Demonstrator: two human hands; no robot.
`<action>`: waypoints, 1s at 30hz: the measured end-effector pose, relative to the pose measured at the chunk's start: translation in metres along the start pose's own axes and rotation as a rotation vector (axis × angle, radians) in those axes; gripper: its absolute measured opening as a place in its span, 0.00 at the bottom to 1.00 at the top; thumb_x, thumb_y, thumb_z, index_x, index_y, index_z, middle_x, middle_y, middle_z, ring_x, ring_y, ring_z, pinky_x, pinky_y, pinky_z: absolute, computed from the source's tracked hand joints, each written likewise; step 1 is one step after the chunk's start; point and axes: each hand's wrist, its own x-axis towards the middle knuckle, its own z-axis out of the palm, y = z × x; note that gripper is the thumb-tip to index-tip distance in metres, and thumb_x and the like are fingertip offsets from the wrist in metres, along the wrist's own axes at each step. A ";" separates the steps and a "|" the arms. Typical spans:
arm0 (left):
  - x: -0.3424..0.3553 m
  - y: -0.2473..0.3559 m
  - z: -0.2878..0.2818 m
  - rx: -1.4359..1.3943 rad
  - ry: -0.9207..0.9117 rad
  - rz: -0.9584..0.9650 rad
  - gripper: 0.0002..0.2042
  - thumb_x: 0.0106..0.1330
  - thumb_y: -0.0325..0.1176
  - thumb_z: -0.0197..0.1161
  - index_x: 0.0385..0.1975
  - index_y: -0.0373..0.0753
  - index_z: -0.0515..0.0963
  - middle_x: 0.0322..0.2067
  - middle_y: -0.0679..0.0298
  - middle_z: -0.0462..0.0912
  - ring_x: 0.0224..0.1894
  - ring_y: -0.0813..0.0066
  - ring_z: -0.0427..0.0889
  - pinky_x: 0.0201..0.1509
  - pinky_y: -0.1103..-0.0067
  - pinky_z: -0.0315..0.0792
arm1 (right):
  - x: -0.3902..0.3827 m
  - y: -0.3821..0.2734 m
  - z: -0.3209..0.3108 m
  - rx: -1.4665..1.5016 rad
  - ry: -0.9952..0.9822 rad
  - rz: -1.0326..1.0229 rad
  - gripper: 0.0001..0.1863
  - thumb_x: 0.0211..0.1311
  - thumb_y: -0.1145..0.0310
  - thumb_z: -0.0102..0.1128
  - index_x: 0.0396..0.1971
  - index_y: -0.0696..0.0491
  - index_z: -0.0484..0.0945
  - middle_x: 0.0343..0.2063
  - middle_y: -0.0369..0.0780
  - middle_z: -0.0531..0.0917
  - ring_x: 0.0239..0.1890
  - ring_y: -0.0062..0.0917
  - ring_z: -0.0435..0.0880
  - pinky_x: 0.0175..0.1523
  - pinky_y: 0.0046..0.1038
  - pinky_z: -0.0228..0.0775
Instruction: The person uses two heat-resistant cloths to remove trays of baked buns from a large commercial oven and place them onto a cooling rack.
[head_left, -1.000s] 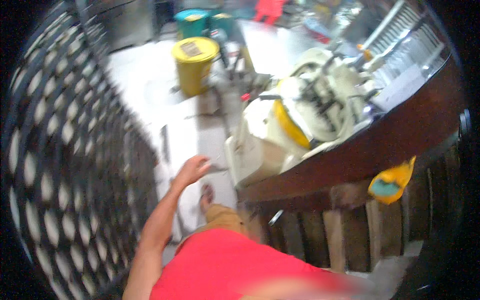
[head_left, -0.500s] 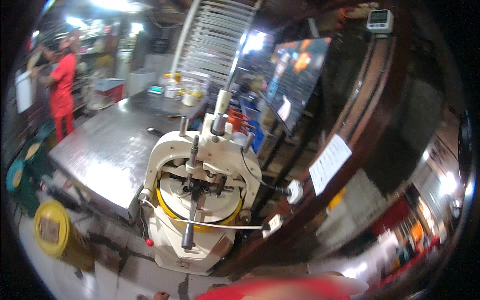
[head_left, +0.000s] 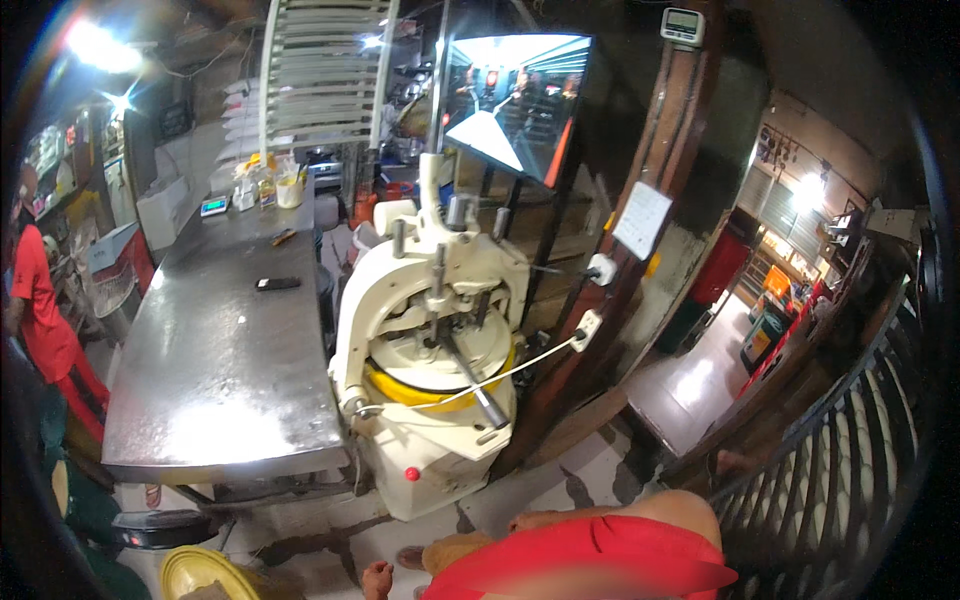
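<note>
My left hand (head_left: 378, 580) hangs low at the bottom edge with its fingers curled; I see nothing in it. My right hand (head_left: 527, 521) shows only in part beside my red shirt (head_left: 590, 555), and its fingers are too small to make out. Neither hand touches anything that I can see. Ahead stands a cream dough divider (head_left: 400, 300) with a yellow ring (head_left: 410, 390) around its round head and a dark-gripped lever (head_left: 490, 410) sloping down in front. A white cord runs across it to a wall socket (head_left: 587, 330).
Left of the machine is a steel table (head_left: 225, 350) with a black phone (head_left: 278, 284) and a small scale (head_left: 214, 206). A yellow-lidded bin (head_left: 205, 575) stands low left. A lit screen (head_left: 515, 105) hangs behind. A person in red (head_left: 45, 300) is far left. A dark rack (head_left: 840, 450) lines the right.
My view has levelled and swung, so the table and machine look more upright and the doorway at right shows more. My left hand has come further into view. The person in red sits nearer the left edge.
</note>
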 end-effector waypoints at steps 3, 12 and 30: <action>-0.004 -0.071 -0.037 -0.020 0.018 0.243 0.15 0.59 0.40 0.60 0.38 0.37 0.82 0.37 0.51 0.84 0.41 0.51 0.82 0.47 0.64 0.75 | 0.002 -0.049 0.020 -0.175 -0.122 -0.025 0.13 0.61 0.68 0.53 0.42 0.59 0.79 0.30 0.41 0.82 0.31 0.28 0.81 0.36 0.33 0.73; -0.152 -0.075 -0.282 -0.432 0.428 -0.184 0.16 0.64 0.45 0.56 0.35 0.37 0.80 0.23 0.58 0.84 0.28 0.66 0.84 0.37 0.71 0.75 | 0.070 -0.260 0.054 -0.103 -0.185 -0.269 0.17 0.68 0.61 0.48 0.38 0.60 0.78 0.26 0.39 0.79 0.24 0.27 0.74 0.30 0.29 0.68; -0.011 -0.313 -0.500 0.233 0.975 -0.541 0.33 0.59 0.46 0.63 0.60 0.31 0.63 0.53 0.42 0.74 0.56 0.47 0.73 0.62 0.60 0.65 | 0.045 -0.434 0.150 0.101 0.008 -0.170 0.25 0.66 0.59 0.58 0.54 0.62 0.69 0.40 0.41 0.80 0.34 0.21 0.79 0.39 0.24 0.72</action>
